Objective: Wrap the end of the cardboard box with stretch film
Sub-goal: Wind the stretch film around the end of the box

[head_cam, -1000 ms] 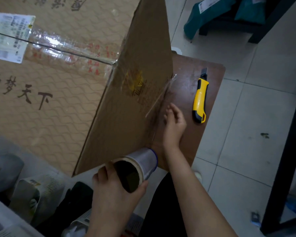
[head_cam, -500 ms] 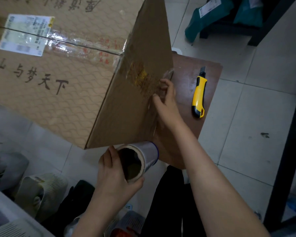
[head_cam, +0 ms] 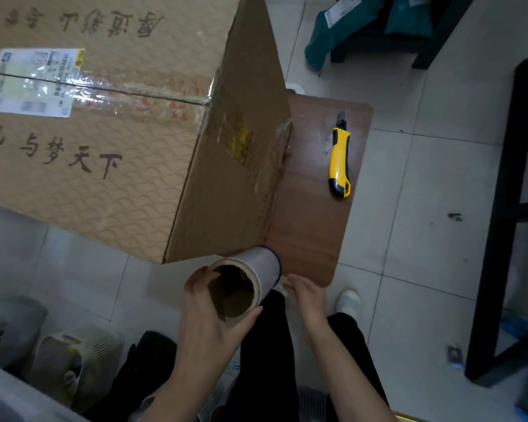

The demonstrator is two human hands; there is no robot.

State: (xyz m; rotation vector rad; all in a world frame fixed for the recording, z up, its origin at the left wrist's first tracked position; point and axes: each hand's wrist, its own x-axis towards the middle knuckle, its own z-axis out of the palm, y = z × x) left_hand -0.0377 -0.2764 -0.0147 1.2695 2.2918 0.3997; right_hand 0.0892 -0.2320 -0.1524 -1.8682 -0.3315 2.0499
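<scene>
Cardboard box [head_cam: 110, 141] large, resting with its end on small brown desk [head_cam: 311, 214], rest of it overhanging desk's left edge above tiled floor [head_cam: 439, 178]. End face [head_cam: 238, 166] facing desk's right side, showing glossy crinkled film [head_cam: 265, 153] stuck across it up to far vertical edge. Older clear tape plus shipping label [head_cam: 34, 82] on top seam, not part of wrap. Stretch film roll [head_cam: 247, 284] held just off desk's near edge, below box's near bottom corner, hollow core pointing at camera. Left hand [head_cam: 214, 318] wrapped around roll's open end, fingers curled over core rim, firm hold. Right hand [head_cam: 305, 295] beside roll on its right, fingers loosely spread, seemingly touching film near roll or about to; contact too blurred to confirm, nothing clearly gripped. Yellow utility knife [head_cam: 339, 161] lying untouched near desk's right edge, well apart from both hands.

Progress, judged: early to middle. Film anchored on end face, one partial pass at most visible; no film seen around top or long side. Left to do: carry roll around remaining faces for full turns, build overlap, then cut film, probably with knife, and smooth tail down.
</scene>
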